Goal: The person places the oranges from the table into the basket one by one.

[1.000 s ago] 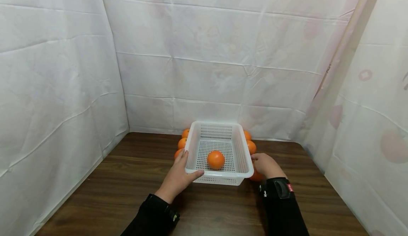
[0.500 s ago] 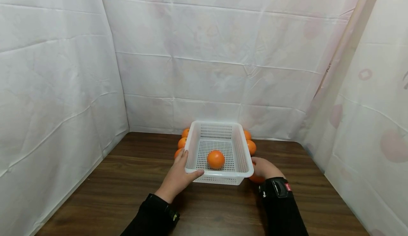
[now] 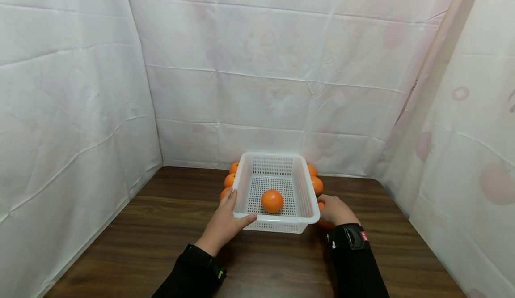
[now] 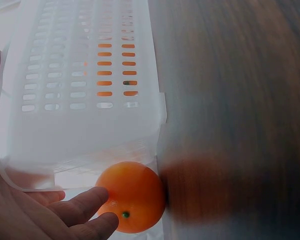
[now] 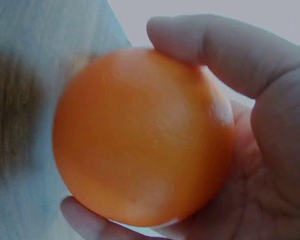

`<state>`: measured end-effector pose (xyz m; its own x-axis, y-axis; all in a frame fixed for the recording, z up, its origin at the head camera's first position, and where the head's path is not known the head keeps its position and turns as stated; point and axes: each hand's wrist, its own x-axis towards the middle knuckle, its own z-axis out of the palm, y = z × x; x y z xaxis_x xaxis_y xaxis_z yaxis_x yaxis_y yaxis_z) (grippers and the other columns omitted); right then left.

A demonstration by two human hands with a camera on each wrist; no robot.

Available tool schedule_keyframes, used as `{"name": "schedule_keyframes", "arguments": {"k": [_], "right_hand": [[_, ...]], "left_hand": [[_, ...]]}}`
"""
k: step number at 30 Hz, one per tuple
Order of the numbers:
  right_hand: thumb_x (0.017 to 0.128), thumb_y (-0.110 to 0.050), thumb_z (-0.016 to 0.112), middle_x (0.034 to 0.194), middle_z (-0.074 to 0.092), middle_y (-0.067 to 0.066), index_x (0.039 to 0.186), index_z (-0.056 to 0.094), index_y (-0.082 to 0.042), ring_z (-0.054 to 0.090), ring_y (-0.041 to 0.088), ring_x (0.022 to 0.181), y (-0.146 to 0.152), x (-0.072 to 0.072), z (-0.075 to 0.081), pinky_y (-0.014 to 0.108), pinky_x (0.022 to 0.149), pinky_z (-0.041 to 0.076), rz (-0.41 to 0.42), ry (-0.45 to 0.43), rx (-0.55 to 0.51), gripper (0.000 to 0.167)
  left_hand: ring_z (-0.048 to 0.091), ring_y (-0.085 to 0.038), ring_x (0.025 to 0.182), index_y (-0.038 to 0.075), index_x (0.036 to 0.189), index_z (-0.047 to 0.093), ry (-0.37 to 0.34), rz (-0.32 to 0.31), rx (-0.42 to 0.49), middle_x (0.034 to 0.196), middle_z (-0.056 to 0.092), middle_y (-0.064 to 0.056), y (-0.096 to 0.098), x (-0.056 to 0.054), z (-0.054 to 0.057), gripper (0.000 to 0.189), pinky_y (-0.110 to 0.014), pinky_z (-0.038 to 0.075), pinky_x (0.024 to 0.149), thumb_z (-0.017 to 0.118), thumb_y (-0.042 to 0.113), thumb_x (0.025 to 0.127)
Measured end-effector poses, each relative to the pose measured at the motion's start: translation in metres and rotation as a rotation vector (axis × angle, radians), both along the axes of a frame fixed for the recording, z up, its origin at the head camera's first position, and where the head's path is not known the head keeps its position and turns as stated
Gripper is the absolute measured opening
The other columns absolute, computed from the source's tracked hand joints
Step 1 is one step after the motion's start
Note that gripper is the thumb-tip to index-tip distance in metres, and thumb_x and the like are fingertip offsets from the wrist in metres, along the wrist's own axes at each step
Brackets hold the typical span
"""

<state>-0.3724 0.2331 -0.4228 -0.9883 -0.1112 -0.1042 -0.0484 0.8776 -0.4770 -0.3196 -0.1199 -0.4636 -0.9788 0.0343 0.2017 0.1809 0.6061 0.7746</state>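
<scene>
A white plastic basket (image 3: pixel 281 220) with slotted walls stands on the table, with one orange (image 3: pixel 272 201) inside it near the front. My left hand (image 3: pixel 224 224) rests against the basket's front left corner, thumb on the front rim and fingers along the left side. In the left wrist view, two fairly straight fingertips touch an orange (image 4: pixel 135 200) beside that wall. My right hand (image 3: pixel 337 210) is at the basket's right side. Its thumb and fingers curl round another orange (image 5: pixel 140 135), which the hand partly hides in the head view.
More oranges line the left side (image 3: pixel 230 180) and the right side (image 3: pixel 317 185) of the basket, partly hidden by its rim. A white cloth wall (image 3: pixel 257 101) hangs behind the dark wooden table (image 3: pixel 273 266), and others hang left and right.
The right hand shifts only slightly around the orange at the basket's right side. The left hand, the basket and the orange inside it stay in place.
</scene>
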Motion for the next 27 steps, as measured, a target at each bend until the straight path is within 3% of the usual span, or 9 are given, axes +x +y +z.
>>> {"name": "schedule_keyframes", "arguments": {"k": [6, 11, 27], "right_hand": [[0.095, -0.025, 0.069, 0.144, 0.053, 0.036, 0.141, 0.061, -0.004, 0.058, 0.041, 0.108, 0.005, 0.005, 0.012, 0.057, 0.091, 0.050, -0.062, 0.055, -0.011, 0.051], [0.094, -0.023, 0.067, 0.139, 0.055, 0.036, 0.142, 0.059, -0.002, 0.057, 0.038, 0.098, 0.007, 0.006, 0.015, 0.053, 0.085, 0.049, -0.083, 0.065, -0.046, 0.053], [0.094, -0.027, 0.068, 0.144, 0.045, 0.035, 0.149, 0.053, -0.007, 0.056, 0.041, 0.101, 0.003, 0.018, 0.035, 0.051, 0.079, 0.050, -0.111, 0.115, -0.078, 0.061]], "left_hand": [[0.036, -0.040, 0.158, 0.012, 0.170, 0.024, -0.005, 0.002, -0.005, 0.180, 0.012, -0.008, 0.001, -0.001, 0.001, 0.121, -0.067, 0.041, 0.118, 0.078, 0.074, 0.082], [0.036, -0.039, 0.158, 0.010, 0.170, 0.024, 0.011, 0.004, -0.014, 0.180, 0.013, -0.008, 0.000, -0.001, 0.001, 0.120, -0.067, 0.041, 0.119, 0.080, 0.071, 0.083], [0.035, -0.039, 0.158, 0.014, 0.171, 0.023, -0.022, 0.013, -0.006, 0.181, 0.012, -0.006, 0.001, 0.001, 0.003, 0.121, -0.068, 0.040, 0.118, 0.076, 0.076, 0.082]]}}
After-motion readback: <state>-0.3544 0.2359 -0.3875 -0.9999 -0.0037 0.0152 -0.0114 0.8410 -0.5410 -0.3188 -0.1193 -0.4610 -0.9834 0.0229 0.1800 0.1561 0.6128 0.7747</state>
